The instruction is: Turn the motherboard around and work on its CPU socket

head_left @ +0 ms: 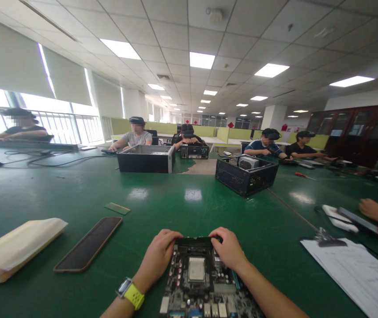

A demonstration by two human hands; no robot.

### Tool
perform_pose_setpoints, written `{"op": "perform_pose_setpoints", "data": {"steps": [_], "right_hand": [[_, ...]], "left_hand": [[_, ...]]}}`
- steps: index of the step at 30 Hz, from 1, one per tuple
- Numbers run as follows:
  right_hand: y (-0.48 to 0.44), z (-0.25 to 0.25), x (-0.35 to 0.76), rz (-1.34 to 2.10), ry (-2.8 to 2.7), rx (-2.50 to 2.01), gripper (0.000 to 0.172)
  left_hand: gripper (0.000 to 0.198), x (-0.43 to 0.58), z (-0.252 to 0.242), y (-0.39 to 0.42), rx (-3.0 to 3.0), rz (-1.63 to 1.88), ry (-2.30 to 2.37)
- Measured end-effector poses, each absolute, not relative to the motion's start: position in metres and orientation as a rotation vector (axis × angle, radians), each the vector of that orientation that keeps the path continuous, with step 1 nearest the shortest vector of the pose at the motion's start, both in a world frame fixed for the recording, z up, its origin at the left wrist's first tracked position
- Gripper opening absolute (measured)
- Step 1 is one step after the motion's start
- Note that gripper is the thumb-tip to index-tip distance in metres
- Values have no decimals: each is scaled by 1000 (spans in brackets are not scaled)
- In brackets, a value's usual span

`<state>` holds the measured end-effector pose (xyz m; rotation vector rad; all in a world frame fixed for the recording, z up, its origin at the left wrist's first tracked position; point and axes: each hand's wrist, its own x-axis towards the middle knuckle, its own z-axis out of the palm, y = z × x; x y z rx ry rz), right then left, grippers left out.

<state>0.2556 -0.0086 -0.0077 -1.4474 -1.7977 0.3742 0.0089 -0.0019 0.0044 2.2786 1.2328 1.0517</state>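
Note:
A computer motherboard (198,282) with a silver processor in its middle lies flat on the green table (189,207) right in front of me. My left hand (157,258) curls over the board's far left corner, a yellow-strapped watch on that wrist. My right hand (229,248) curls over the far right corner. Both hands have their fingers bent down around the far edge of the board.
A dark phone (88,243) and a padded envelope (13,247) lie to the left. A clipboard with paper (357,269) lies at the right, beside another person's hand (374,210). Two open computer cases (146,159) (246,173) stand farther back, with several seated people behind them.

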Motion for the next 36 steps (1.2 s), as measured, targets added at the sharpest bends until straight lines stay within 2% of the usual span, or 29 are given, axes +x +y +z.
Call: {"op": "perform_pose_setpoints", "data": {"steps": [36], "right_hand": [[-12,-3,254,424,-1795,-1459,19]], "left_hand": [[21,12,8,-6,2299,1001,1245]]}}
